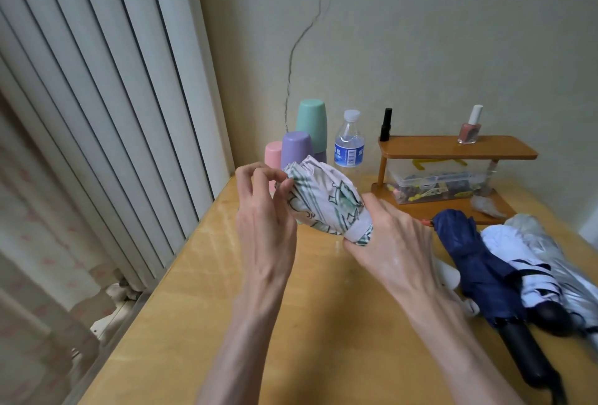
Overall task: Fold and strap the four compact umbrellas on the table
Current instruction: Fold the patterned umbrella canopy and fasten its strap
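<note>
White umbrella [326, 200] green-patterned; navy umbrella [475, 265]; silver umbrella [563, 268]; mint, lilac, pink cups [296, 149].

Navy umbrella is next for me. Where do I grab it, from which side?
Probably the black handle, from the near side: it points toward you, rigid and bare, while the navy umbrella has a loose cloth canopy against the white umbrella.
</note>
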A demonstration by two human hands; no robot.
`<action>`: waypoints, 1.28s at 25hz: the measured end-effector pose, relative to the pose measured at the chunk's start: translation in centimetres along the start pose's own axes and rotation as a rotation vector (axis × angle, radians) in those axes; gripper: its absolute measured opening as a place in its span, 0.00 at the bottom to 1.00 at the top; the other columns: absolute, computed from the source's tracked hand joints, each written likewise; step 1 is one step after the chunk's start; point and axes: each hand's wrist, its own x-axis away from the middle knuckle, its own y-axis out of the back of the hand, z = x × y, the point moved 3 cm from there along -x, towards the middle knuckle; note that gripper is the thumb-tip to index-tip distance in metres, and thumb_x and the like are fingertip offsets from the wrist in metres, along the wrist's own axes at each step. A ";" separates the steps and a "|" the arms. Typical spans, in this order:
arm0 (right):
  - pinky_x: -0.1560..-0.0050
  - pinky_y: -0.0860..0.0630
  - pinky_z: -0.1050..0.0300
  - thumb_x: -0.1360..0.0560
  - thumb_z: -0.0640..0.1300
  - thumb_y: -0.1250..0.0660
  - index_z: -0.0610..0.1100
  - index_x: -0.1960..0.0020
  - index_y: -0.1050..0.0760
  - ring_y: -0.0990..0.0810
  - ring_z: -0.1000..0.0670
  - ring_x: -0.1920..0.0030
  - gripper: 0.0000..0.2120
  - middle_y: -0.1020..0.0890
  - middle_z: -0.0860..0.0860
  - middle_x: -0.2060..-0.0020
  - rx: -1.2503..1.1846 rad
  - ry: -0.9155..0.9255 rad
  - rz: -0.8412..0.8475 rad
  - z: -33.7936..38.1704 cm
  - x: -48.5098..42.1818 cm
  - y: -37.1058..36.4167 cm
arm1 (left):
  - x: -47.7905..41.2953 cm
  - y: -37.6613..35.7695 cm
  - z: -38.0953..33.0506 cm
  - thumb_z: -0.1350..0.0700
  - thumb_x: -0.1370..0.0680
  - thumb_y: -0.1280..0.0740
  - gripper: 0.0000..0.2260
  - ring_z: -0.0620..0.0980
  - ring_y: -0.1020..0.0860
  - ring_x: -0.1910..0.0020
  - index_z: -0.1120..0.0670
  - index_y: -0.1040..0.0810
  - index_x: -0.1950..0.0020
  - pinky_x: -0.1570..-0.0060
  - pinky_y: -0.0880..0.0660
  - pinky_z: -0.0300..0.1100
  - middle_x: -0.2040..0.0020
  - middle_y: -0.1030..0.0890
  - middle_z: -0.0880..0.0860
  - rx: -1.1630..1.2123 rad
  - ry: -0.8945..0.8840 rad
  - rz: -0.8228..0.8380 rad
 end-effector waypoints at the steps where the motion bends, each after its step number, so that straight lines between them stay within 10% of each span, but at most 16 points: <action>1: 0.66 0.30 0.60 0.44 0.52 0.11 0.44 0.41 0.22 0.15 0.45 0.62 0.37 0.14 0.49 0.57 0.008 -0.002 -0.003 -0.1 0.1 -0.1 | -0.1 0.0 0.1 0.59 0.15 0.34 0.01 0.31 0.26 0.46 0.56 0.24 0.46 0.55 0.22 0.50 0.43 0.25 0.51 0.045 0.063 0.035; 7: 0.60 0.19 0.51 0.45 0.47 0.10 0.42 0.37 0.22 0.15 0.44 0.57 0.40 0.16 0.45 0.54 0.016 0.007 -0.008 -0.4 1.2 -1.3 | -0.1 -0.5 0.2 0.40 0.23 0.25 0.11 0.43 0.24 0.39 0.48 0.16 0.52 0.48 0.33 0.22 0.41 0.26 0.46 0.009 0.086 0.203; 13: 0.62 0.25 0.56 0.43 0.48 0.10 0.42 0.40 0.21 0.18 0.45 0.59 0.36 0.17 0.46 0.56 0.033 -0.033 -0.040 -0.6 1.1 -1.2 | 0.0 -0.6 0.8 0.51 0.29 0.18 0.08 0.37 0.21 0.42 0.50 0.15 0.63 0.45 0.27 0.31 0.41 0.21 0.47 0.457 0.487 0.217; 16: 0.61 0.27 0.56 0.40 0.53 0.12 0.44 0.41 0.22 0.19 0.46 0.58 0.33 0.18 0.48 0.56 0.034 -0.075 -0.015 -0.8 0.7 -1.0 | 0.3 -1.3 0.8 0.45 0.30 0.17 0.11 0.50 0.20 0.35 0.48 0.16 0.61 0.37 0.25 0.51 0.36 0.20 0.51 0.611 0.557 0.254; 20: 0.49 0.26 0.50 0.34 0.66 0.28 0.48 0.37 0.26 0.24 0.49 0.50 0.33 0.21 0.53 0.49 -0.170 -0.059 0.234 0.3 0.5 -1.4 | 0.6 -1.5 1.0 0.53 0.20 0.24 0.09 0.58 0.21 0.51 0.49 0.21 0.58 0.50 0.26 0.57 0.51 0.18 0.59 0.683 0.550 0.247; 25: 0.49 0.21 0.54 0.35 0.62 0.26 0.60 0.39 0.29 0.19 0.58 0.48 0.27 0.20 0.63 0.47 -0.666 -0.228 0.547 -0.7 -0.1 -0.5 | 1.0 -1.3 1.6 0.44 0.22 0.24 0.14 0.73 0.26 0.43 0.51 0.23 0.53 0.44 0.28 0.55 0.34 0.29 0.77 0.760 0.470 0.332; 32: 0.57 0.20 0.50 0.32 0.57 0.23 0.61 0.32 0.33 0.16 0.46 0.55 0.32 0.15 0.59 0.52 -0.338 -0.095 0.358 -0.7 0.0 0.3 | -0.5 0.4 1.1 0.40 0.24 0.25 0.15 0.40 0.25 0.30 0.52 0.17 0.58 0.36 0.23 0.49 0.32 0.22 0.46 0.398 0.375 0.305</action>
